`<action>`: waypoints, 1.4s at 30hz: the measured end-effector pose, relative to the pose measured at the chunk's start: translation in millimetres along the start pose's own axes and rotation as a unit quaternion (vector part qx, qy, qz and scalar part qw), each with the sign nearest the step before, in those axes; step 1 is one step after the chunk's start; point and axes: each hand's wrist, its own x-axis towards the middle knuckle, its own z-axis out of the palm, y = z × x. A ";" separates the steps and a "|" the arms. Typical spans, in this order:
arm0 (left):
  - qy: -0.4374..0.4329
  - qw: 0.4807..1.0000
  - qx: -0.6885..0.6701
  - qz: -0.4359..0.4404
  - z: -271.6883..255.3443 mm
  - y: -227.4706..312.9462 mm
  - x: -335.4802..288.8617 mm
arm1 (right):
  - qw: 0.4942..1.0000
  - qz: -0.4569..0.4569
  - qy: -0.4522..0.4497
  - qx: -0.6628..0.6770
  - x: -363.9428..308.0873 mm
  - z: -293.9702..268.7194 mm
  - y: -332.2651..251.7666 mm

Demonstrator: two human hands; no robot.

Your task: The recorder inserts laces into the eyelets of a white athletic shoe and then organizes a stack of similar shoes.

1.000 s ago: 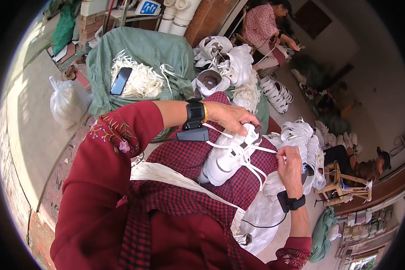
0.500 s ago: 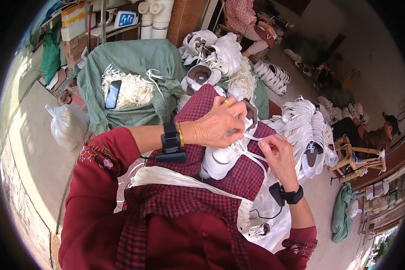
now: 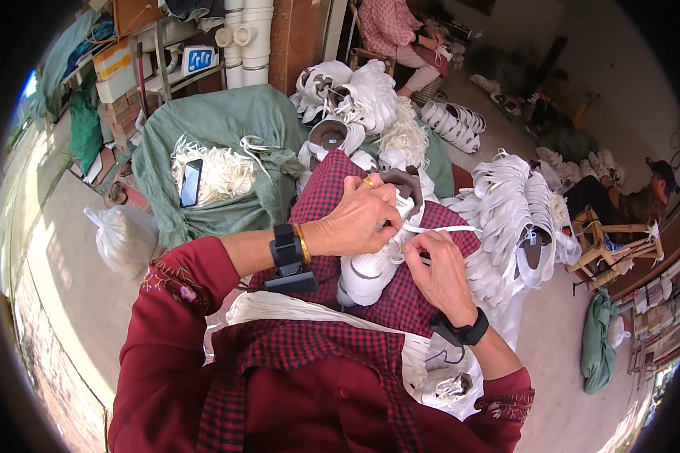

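A white sneaker lies across my lap on a red-and-black checked apron, its dark lining showing at the far end. My left hand is closed over the sneaker's lacing, its fingers pinching the white shoelace. One end of that lace sticks out to the right, above my other hand. Close by, my right hand pinches at the lacing on the sneaker's right side; its fingertips partly hide what they grip.
Loose white laces and a phone rest on a green cloth-covered heap. White shoes are piled ahead, with more shoes at right. A plastic bag sits left. Another person sits beyond; a bamboo stool stands right.
My right hand has moved left, in close to the sneaker and my left hand. The lace that ran between both hands now has an end sticking out past them to the right.
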 end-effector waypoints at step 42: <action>-0.075 0.995 -0.024 -0.055 -154.2 -26.1 5.3 | 0.983 -0.123 0.029 0.135 72.8 8.5 -28.6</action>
